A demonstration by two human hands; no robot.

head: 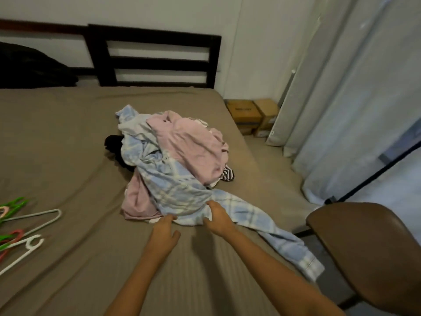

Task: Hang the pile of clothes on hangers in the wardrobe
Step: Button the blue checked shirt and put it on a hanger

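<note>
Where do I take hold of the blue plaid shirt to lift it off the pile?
Grip the blue plaid shirt at its near edge, reaching in from your side. That edge lies free on the bed, while its far part sits under the pink garment.

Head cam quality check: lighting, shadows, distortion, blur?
Head view: dim, flat room light, no glare; wide-angle bend curves the headboard and curtain; soft shadow on the bed sheet between the forearms; slight overall softness, left hand and right hand at the blue plaid shirt readable.
</note>
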